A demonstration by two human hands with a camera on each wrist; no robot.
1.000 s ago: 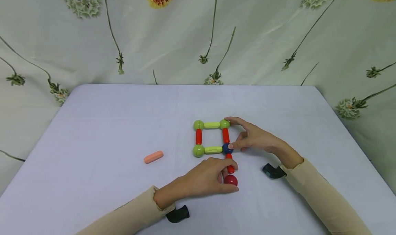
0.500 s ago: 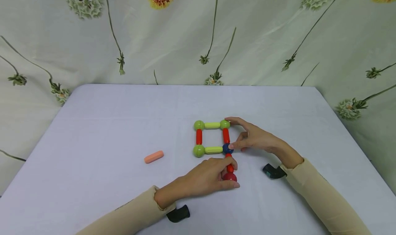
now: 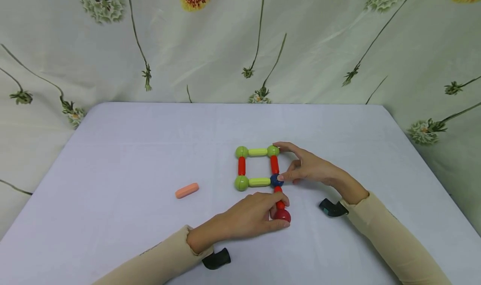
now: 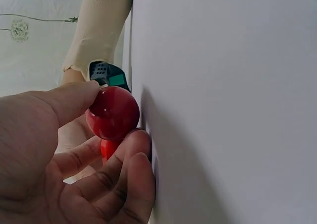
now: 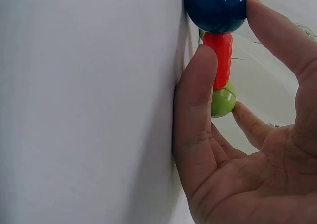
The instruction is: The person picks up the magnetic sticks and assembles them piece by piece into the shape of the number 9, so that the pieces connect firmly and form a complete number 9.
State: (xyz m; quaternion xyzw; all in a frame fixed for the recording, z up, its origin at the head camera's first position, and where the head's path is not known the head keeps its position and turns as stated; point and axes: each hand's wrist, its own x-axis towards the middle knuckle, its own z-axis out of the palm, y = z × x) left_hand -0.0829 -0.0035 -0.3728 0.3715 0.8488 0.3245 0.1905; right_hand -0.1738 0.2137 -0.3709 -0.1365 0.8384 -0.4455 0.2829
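Two hands work at a square of rods and balls on the table (image 3: 112, 151). Left hand (image 3: 249, 218) pinches the red ball (image 3: 282, 215) at six o'clock of the blue ball (image 3: 276, 180), which the right hand (image 3: 312, 168) steadies with curled fingers. One pink rod (image 3: 186, 190) lies well apart at nine o'clock.
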